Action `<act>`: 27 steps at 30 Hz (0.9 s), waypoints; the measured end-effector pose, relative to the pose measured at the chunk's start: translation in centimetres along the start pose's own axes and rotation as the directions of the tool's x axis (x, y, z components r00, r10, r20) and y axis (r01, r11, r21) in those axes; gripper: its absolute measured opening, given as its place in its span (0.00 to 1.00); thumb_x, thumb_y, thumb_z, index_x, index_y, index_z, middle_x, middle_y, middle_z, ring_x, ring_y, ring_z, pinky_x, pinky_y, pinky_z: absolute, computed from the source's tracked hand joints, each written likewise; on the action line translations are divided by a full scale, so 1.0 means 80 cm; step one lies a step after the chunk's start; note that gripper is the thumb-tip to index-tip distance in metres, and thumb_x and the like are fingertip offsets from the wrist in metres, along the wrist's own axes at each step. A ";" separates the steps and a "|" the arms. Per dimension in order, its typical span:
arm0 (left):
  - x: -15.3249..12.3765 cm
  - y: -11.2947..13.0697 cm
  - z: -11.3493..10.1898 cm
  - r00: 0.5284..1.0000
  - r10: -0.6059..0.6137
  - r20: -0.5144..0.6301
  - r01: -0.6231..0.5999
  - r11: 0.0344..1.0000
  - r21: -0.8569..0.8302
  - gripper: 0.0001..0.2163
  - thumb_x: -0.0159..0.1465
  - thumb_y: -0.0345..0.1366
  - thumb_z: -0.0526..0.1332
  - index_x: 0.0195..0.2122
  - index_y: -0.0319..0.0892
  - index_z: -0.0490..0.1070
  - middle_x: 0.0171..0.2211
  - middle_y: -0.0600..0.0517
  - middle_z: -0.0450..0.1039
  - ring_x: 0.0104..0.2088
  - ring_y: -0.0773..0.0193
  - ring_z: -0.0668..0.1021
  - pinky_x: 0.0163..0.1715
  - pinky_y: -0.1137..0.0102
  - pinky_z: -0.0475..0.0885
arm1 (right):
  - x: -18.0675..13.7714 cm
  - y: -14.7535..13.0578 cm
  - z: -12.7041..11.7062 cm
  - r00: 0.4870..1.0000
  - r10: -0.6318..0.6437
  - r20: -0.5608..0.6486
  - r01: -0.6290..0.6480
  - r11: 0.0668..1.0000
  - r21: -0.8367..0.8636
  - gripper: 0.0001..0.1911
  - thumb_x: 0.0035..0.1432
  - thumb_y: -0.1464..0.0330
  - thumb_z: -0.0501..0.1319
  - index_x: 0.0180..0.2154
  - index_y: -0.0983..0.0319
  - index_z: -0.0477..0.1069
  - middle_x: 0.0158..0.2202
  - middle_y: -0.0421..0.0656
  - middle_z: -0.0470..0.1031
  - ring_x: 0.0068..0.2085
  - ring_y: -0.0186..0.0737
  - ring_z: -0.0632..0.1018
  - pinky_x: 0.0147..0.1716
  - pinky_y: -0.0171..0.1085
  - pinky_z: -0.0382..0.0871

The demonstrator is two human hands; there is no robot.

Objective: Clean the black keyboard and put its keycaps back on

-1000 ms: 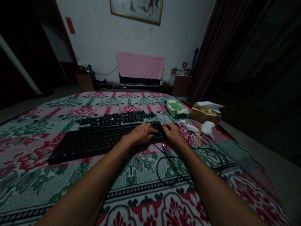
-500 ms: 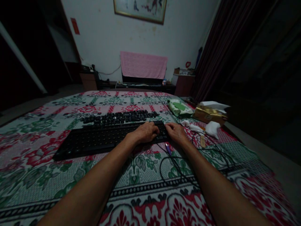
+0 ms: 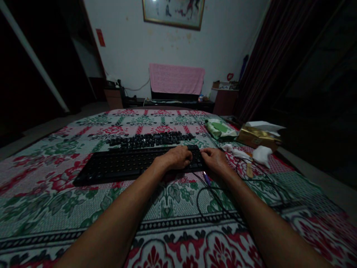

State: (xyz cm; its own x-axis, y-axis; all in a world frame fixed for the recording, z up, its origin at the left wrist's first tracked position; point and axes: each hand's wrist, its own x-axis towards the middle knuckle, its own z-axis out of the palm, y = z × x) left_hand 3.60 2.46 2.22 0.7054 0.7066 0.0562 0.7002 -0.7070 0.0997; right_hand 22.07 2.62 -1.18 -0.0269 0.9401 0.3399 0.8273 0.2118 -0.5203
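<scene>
A black keyboard (image 3: 117,163) with its keycaps off lies across the patterned cloth, small pale studs showing in rows. Over its right part rests my left hand (image 3: 178,157), fingers curled down and pressed together; anything between the fingertips is hidden. My right hand (image 3: 215,159) is closed at the keyboard's right edge, thumb and forefinger gripping its side. Just behind the keyboard, loose black keycaps (image 3: 150,140) lie in rough rows. A purple pen-like tool (image 3: 206,179) lies between my wrists, beside a looped black cable (image 3: 198,197).
To the right are crumpled white tissues (image 3: 262,155), a flat wooden stick (image 3: 249,170), a green wipes pack (image 3: 220,129) and a gold tissue box (image 3: 258,136). A pink towel (image 3: 177,79) covers a screen by the far wall. The flowered cloth (image 3: 55,219) spreads over the whole surface.
The whole view has shifted, so everything sits slightly further right. My left hand has curled a little more over the keyboard's right part; my right hand stays at its edge.
</scene>
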 end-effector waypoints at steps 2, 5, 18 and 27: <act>-0.003 -0.001 -0.002 1.000 0.010 0.016 -0.010 1.000 0.003 0.12 0.56 0.34 0.52 0.39 0.43 0.70 0.38 0.49 0.67 0.39 0.62 0.70 0.39 0.70 0.65 | -0.001 -0.004 0.000 1.000 -0.001 0.006 0.001 1.000 -0.018 0.13 0.51 0.69 0.52 0.33 0.60 0.76 0.32 0.41 0.78 0.35 0.38 0.76 0.36 0.33 0.66; -0.007 -0.005 -0.004 0.999 0.031 0.018 -0.031 1.000 0.002 0.11 0.56 0.34 0.52 0.38 0.43 0.70 0.37 0.50 0.67 0.38 0.63 0.71 0.39 0.71 0.64 | -0.003 -0.008 0.001 1.000 -0.004 0.011 0.004 1.000 -0.023 0.13 0.51 0.69 0.53 0.33 0.60 0.76 0.32 0.41 0.78 0.34 0.37 0.76 0.35 0.32 0.66; -0.026 -0.014 -0.002 0.997 0.045 -0.056 -0.048 0.997 -0.056 0.10 0.56 0.36 0.52 0.34 0.40 0.70 0.34 0.50 0.67 0.35 0.64 0.70 0.34 0.73 0.64 | -0.007 -0.017 0.010 0.996 -0.080 0.034 0.081 0.997 -0.002 0.11 0.48 0.71 0.54 0.30 0.61 0.75 0.30 0.40 0.77 0.34 0.36 0.75 0.34 0.31 0.64; -0.025 -0.013 0.000 0.993 0.076 -0.090 -0.080 0.996 -0.049 0.10 0.57 0.36 0.52 0.35 0.41 0.71 0.34 0.50 0.68 0.36 0.63 0.71 0.37 0.71 0.64 | -0.011 -0.036 -0.001 0.947 -0.301 0.111 0.303 0.953 -0.001 0.11 0.49 0.70 0.55 0.32 0.60 0.75 0.30 0.43 0.73 0.33 0.36 0.71 0.32 0.33 0.63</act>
State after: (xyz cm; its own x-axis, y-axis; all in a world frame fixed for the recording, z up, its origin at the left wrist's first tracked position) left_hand 1.42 1.78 1.96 0.7437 0.6508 0.1529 0.6350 -0.7591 0.1431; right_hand 19.80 1.18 0.08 -0.3368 0.8564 0.3914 0.7810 0.4863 -0.3920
